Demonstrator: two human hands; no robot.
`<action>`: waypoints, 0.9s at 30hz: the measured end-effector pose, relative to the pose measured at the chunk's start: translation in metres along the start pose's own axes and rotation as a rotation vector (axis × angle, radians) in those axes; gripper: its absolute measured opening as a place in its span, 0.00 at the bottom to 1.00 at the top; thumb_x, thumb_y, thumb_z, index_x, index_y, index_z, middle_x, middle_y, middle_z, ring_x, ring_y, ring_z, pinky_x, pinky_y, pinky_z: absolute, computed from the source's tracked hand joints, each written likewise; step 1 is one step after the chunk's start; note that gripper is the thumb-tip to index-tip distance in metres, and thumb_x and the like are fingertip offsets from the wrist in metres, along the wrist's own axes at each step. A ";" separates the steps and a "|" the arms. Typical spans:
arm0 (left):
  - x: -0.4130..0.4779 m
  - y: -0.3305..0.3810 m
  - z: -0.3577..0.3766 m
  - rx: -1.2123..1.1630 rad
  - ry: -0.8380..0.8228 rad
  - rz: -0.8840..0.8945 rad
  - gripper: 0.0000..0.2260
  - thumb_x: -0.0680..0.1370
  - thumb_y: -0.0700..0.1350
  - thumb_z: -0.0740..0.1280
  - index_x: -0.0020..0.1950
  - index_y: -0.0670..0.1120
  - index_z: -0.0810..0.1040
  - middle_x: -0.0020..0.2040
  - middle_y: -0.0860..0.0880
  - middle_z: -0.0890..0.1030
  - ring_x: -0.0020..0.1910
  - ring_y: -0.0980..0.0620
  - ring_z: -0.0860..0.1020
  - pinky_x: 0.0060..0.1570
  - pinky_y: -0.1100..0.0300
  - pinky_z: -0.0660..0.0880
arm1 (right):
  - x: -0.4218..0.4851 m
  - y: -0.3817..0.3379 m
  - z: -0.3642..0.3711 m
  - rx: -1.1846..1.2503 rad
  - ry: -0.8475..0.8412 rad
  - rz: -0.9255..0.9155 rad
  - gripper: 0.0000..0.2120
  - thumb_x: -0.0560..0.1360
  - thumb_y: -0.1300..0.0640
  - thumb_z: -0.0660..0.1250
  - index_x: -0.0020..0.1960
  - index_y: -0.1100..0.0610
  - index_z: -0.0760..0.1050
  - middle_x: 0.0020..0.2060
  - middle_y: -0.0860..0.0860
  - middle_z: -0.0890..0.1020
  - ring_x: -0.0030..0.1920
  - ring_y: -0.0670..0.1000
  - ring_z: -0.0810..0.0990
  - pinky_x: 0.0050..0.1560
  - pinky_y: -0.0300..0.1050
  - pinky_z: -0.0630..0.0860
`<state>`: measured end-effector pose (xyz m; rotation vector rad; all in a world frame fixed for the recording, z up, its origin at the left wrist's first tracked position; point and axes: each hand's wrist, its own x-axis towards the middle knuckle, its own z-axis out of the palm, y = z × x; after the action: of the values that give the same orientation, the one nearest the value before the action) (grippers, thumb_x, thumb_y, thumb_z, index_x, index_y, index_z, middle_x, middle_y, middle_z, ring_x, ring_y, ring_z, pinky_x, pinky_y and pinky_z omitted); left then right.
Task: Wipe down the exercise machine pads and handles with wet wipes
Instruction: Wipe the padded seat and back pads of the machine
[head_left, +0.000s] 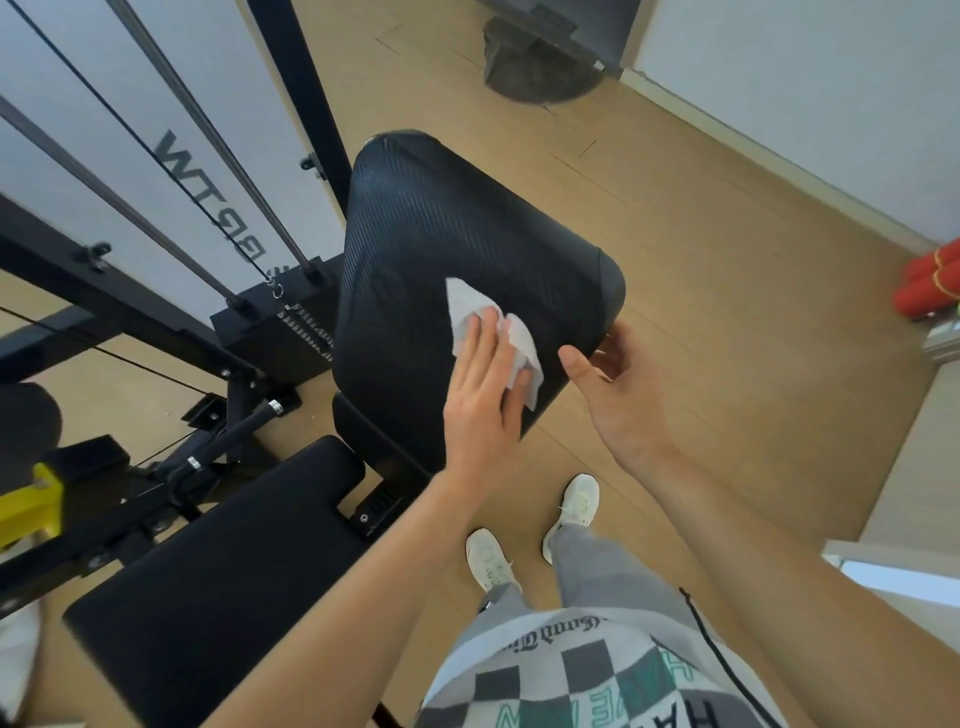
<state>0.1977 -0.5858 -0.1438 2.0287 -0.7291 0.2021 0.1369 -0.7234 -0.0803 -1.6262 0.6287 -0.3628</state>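
Because the tilted back pad (441, 234) could rock if I lean too hard (my guess), my right hand (618, 384) steadies its lower edge, fingers curled round it; my left hand (483, 400) lies flat, fingers straight, pressing the wet wipe (467, 306) low on the pad, where it might bunch

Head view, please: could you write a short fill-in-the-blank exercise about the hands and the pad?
1. The left hand presses a ____ flat on the black back pad.
2. The right hand grips the pad's edge with curled ____.
3. The shoes on the floor are ____.
Missing: wet wipe, fingers, white.
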 end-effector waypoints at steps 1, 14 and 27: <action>0.009 -0.006 -0.005 0.009 -0.014 -0.032 0.22 0.87 0.47 0.59 0.80 0.43 0.62 0.82 0.47 0.58 0.83 0.47 0.54 0.78 0.46 0.63 | 0.000 0.002 0.001 0.003 0.009 -0.001 0.13 0.77 0.56 0.73 0.60 0.48 0.76 0.54 0.41 0.83 0.54 0.40 0.83 0.51 0.32 0.77; 0.097 -0.052 -0.043 -0.009 -0.022 -0.565 0.25 0.87 0.54 0.48 0.82 0.42 0.55 0.85 0.51 0.42 0.83 0.52 0.40 0.79 0.51 0.54 | 0.000 0.013 0.009 -0.014 0.047 -0.007 0.19 0.79 0.53 0.70 0.67 0.54 0.73 0.59 0.43 0.82 0.57 0.40 0.81 0.53 0.31 0.77; -0.038 -0.019 0.001 0.256 -0.311 -0.016 0.28 0.84 0.48 0.61 0.82 0.43 0.57 0.84 0.45 0.48 0.83 0.42 0.42 0.71 0.33 0.68 | 0.001 0.014 0.007 0.015 0.031 0.026 0.14 0.78 0.58 0.72 0.62 0.56 0.75 0.54 0.47 0.84 0.54 0.44 0.83 0.49 0.37 0.80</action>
<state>0.1776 -0.5639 -0.1741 2.3401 -0.9160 -0.0349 0.1394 -0.7193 -0.0950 -1.5987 0.6686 -0.3732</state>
